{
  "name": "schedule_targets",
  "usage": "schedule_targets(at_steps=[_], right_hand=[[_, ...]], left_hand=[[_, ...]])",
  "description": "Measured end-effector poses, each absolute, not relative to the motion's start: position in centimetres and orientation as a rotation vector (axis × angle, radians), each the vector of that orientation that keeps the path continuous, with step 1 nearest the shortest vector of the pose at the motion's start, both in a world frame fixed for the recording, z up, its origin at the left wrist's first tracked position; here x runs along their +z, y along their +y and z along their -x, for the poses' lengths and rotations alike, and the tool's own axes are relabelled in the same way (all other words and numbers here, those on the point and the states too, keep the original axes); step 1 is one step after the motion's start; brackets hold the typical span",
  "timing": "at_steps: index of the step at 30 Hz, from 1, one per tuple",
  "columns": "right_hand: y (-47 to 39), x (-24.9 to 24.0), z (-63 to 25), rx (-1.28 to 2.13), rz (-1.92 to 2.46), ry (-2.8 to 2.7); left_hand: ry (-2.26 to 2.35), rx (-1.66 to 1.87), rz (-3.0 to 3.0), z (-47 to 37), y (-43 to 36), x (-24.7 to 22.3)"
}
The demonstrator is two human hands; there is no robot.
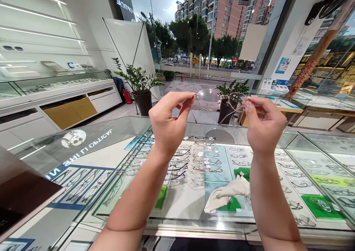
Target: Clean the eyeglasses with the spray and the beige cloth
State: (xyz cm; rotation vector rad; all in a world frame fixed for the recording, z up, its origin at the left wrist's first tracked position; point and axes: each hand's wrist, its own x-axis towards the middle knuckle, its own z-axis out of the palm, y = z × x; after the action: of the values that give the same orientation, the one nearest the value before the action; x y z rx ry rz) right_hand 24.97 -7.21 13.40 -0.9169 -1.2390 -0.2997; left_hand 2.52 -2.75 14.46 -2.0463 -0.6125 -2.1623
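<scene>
A pair of eyeglasses (209,109) with thin rose-gold rims and clear lenses is held up above the glass counter, stretched between both hands. My left hand (172,116) pinches the frame's left end with thumb and forefinger. At the right end, my right hand (262,119) closes its fingertips on the frame near the hinge. The temples hang down behind the lenses. Faint print shows on the left lens. Below my right hand, a crumpled cream cloth (227,195) lies on the countertop.
Under the glass top of the display counter (191,206), several rows of eyeglasses are laid out. A dark brown panel (24,191) juts in at the left. Potted plants (142,101), a red fire extinguisher (127,96) and glass doors stand beyond the counter.
</scene>
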Motion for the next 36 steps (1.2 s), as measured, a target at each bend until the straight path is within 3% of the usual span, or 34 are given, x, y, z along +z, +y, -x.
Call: schedule_targets(at_steps=[12,27,36], right_hand=[[-8.0,13.9,-24.5,-0.339,0.937,-1.229],[-6.9,13.4,-25.1,-0.268,0.93,-1.263],[-7.6,13.7,-24.7,-0.302,0.91,-1.242]], left_hand=[[-0.675,-2.29,2.174,-2.7,-1.5,14.0],[-0.55,-2.158,1.948,-2.8,-1.2,13.8],[-0.629,-2.32,2.159,-2.9,0.2,13.3]])
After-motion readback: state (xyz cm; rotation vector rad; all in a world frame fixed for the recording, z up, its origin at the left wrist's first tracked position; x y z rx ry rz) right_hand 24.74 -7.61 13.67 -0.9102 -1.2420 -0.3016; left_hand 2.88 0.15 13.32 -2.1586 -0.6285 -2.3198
